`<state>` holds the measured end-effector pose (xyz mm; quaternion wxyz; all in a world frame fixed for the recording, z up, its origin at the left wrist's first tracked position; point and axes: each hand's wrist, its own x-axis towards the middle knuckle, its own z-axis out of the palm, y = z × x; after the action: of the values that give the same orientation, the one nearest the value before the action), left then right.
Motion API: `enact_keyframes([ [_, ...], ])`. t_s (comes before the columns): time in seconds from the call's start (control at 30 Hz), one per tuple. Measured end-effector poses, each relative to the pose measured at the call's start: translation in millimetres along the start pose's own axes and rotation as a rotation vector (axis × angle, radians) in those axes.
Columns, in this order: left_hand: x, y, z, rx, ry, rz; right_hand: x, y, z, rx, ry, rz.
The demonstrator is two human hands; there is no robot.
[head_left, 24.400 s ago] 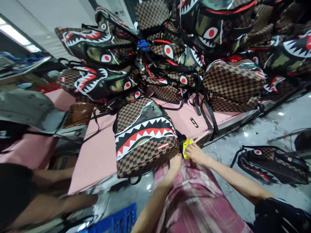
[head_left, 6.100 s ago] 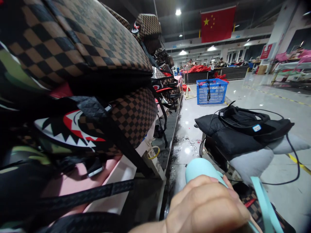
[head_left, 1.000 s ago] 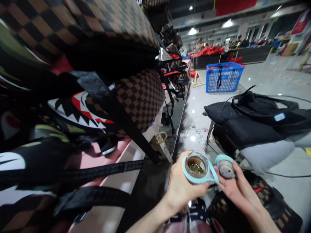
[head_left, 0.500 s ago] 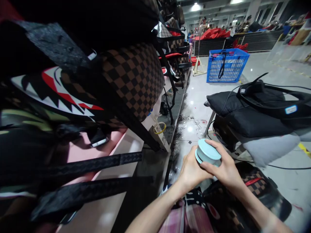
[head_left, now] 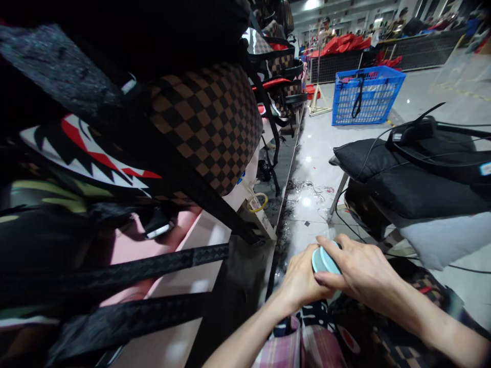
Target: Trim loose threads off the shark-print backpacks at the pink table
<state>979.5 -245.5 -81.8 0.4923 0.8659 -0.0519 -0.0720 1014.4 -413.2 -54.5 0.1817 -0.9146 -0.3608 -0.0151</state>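
A small bottle with a pale blue lid (head_left: 324,260) sits low in front of me, held between both hands. My left hand (head_left: 300,282) wraps round its body from below. My right hand (head_left: 362,272) is closed over the lid from the right, fingers curled on its rim. Most of the bottle is hidden by my fingers. Below my hands lie my pink plaid lap (head_left: 299,348) and a checkered shark-print backpack (head_left: 378,333).
A tall pile of brown checkered shark-mouth backpacks (head_left: 207,120) fills the left, with black straps (head_left: 126,273) hanging over the pink table edge. A stool with black cushions and cables (head_left: 412,176) stands to the right. A blue crate (head_left: 366,94) sits on the shiny floor beyond.
A second ago the bottle was open, its lid held apart in my right hand. The lid is now on the bottle, and both hands have sunk lower.
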Motion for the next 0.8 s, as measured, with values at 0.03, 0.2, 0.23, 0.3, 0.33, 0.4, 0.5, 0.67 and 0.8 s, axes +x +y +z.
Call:
enact_keyframes([
  [0.03, 0, -5, 1.4, 0.052, 0.019, 0.009, -1, 1, 8, -0.005, 0.020, 0.056],
  [0.2, -2, -35, -6.9, 0.115, -0.094, 0.054, -9, 1, 15, 0.197, -0.148, -0.212],
  [0.23, -3, -40, -8.8, 0.120, -0.117, 0.050, -9, -1, 17, 0.196, -0.152, -0.240],
  [0.3, -4, -48, -9.8, 0.168, -0.129, 0.047, -7, -5, 28, 0.110, -0.095, -0.179],
  [0.33, -5, -52, -8.9, 0.203, -0.134, 0.042, -5, -6, 36, 0.048, -0.072, -0.119],
  [0.4, -7, -59, -6.3, 0.262, -0.147, 0.029, 0, -7, 52, -0.039, -0.091, -0.001],
  [0.5, -10, -69, -6.0, 0.257, -0.209, 0.042, 4, -9, 66, 0.020, -0.206, -0.053],
  [0.67, -15, -76, -11.2, 0.121, -0.293, 0.047, 0, -25, 82, -0.046, -0.212, -0.160],
  [0.8, -23, -82, -7.7, 0.133, -0.237, 0.013, 3, -32, 102, -0.067, -0.266, -0.032],
])
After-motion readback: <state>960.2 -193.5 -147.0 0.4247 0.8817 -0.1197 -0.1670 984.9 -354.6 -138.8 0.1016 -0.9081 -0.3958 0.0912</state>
